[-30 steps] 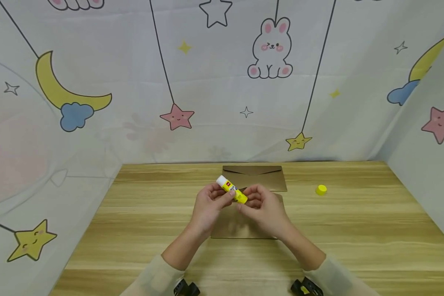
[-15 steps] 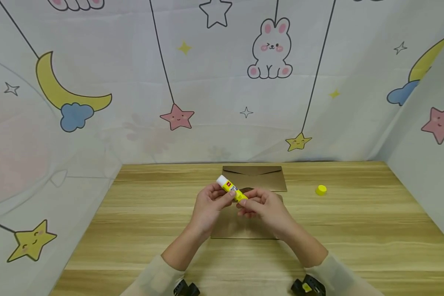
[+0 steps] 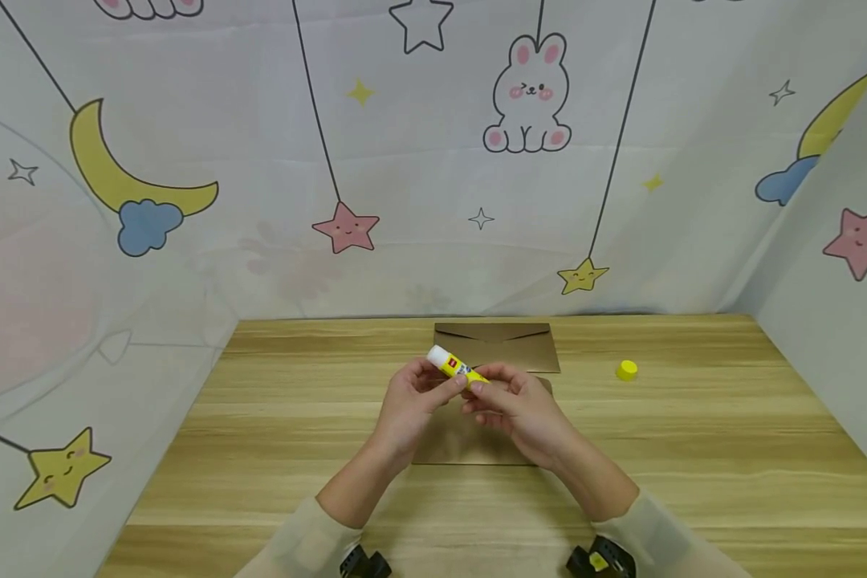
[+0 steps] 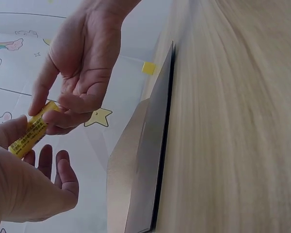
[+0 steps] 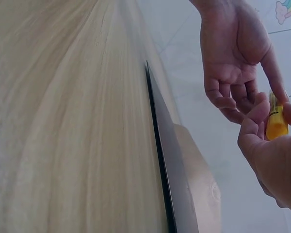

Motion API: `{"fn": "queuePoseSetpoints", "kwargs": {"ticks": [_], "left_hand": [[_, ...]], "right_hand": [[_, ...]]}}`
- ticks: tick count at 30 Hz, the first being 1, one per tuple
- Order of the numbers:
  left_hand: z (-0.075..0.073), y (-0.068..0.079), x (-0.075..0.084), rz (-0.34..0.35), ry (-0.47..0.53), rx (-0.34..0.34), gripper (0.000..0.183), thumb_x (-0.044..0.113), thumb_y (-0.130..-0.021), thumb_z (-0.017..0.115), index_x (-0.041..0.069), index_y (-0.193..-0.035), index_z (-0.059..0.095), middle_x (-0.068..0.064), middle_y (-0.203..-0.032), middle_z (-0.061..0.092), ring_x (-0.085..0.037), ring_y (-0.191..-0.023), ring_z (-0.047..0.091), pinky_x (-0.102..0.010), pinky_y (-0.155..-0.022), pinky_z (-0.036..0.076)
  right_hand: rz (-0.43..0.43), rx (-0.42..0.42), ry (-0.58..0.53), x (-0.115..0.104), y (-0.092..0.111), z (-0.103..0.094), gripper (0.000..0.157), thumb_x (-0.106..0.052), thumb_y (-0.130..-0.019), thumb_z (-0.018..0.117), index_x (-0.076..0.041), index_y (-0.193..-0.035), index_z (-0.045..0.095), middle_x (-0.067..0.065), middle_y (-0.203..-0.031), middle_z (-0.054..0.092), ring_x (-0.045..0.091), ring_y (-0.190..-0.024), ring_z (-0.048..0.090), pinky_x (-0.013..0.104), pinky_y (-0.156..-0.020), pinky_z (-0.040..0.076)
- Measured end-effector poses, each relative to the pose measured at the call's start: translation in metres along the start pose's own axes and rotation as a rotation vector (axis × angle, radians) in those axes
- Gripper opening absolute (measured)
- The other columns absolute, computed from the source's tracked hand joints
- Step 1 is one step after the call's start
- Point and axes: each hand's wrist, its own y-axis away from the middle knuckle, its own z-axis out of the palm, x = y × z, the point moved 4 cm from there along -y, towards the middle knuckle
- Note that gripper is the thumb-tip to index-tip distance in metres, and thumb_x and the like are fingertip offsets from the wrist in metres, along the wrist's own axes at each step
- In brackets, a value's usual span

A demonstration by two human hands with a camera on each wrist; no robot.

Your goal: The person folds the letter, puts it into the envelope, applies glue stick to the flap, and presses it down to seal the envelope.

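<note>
A yellow glue stick [image 3: 451, 364] with a white top is held tilted above the table, its white end up and to the left. My left hand [image 3: 410, 403] pinches its middle between thumb and fingers. At the lower yellow end, my right hand [image 3: 526, 408] pinches the base with thumb and forefinger, the other fingers loosely bent. Both hands are over a brown envelope [image 3: 470, 441], whose flap [image 4: 123, 179] stands raised in the left wrist view. The right wrist view shows the yellow base [image 5: 277, 125] between the right thumb and fingers.
A second brown envelope [image 3: 502, 347] lies behind the hands near the table's back edge. To the right, a yellow cap [image 3: 627, 370] stands on the wooden table [image 3: 694, 449]. A printed cloth [image 3: 419, 160] hangs behind and at the sides.
My right hand has closed its thumb and forefinger on the glue stick's lower end. The stick has shifted slightly right and lies a little flatter. The left hand keeps its pinch.
</note>
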Motion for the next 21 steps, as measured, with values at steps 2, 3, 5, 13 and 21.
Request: {"fn": "queuePoseSetpoints", "kwargs": {"ticks": [2, 3, 5, 13, 21], "left_hand": [[0.000, 0.000, 0.000, -0.005, 0.002, -0.008, 0.035, 0.013, -0.094, 0.082, 0.001, -0.120, 0.064, -0.011, -0.113, 0.071, -0.021, -0.107, 0.064, -0.045, -0.098, 0.051], [0.000, 0.000, 0.000, -0.006, 0.002, -0.010, 0.037, 0.014, -0.094, 0.082, 0.000, -0.122, 0.063, -0.012, -0.115, 0.070, -0.021, -0.108, 0.064, -0.043, -0.098, 0.052], [-0.001, 0.000, 0.000, -0.007, 0.005, -0.007, 0.041, 0.014, -0.095, 0.082, 0.000, -0.127, 0.059, -0.013, -0.119, 0.069, -0.022, -0.110, 0.064, -0.040, -0.095, 0.052], [-0.008, -0.005, 0.000, 0.027, -0.051, 0.072, 0.050, 0.014, -0.095, 0.081, -0.003, -0.134, 0.056, -0.019, -0.124, 0.066, -0.025, -0.107, 0.065, -0.030, -0.090, 0.056], [-0.017, -0.009, 0.009, 0.160, -0.206, 0.089, 0.042, 0.007, -0.089, 0.085, 0.000, -0.125, 0.063, -0.016, -0.119, 0.069, -0.029, -0.109, 0.067, -0.036, -0.092, 0.057]], "right_hand": [[-0.001, 0.018, -0.001, 0.000, -0.001, -0.001, 0.031, -0.015, -0.106, 0.068, 0.000, -0.129, 0.055, 0.017, -0.111, 0.073, 0.021, -0.095, 0.073, 0.030, -0.079, 0.059], [0.000, 0.031, -0.001, 0.001, -0.001, -0.002, 0.031, -0.015, -0.106, 0.068, 0.000, -0.130, 0.055, 0.017, -0.111, 0.073, 0.021, -0.095, 0.073, 0.030, -0.079, 0.059], [0.004, 0.057, -0.005, 0.001, -0.003, -0.005, 0.031, -0.015, -0.106, 0.068, 0.000, -0.130, 0.055, 0.016, -0.112, 0.073, 0.021, -0.095, 0.072, 0.029, -0.079, 0.059], [-0.004, 0.141, 0.006, -0.003, -0.004, -0.017, 0.033, -0.014, -0.105, 0.069, 0.001, -0.131, 0.054, 0.022, -0.114, 0.072, 0.022, -0.095, 0.073, 0.029, -0.080, 0.060], [-0.063, 0.197, 0.176, -0.012, -0.001, -0.032, 0.034, -0.015, -0.104, 0.072, 0.001, -0.131, 0.058, 0.029, -0.122, 0.069, 0.024, -0.093, 0.074, 0.040, -0.084, 0.062]]}}
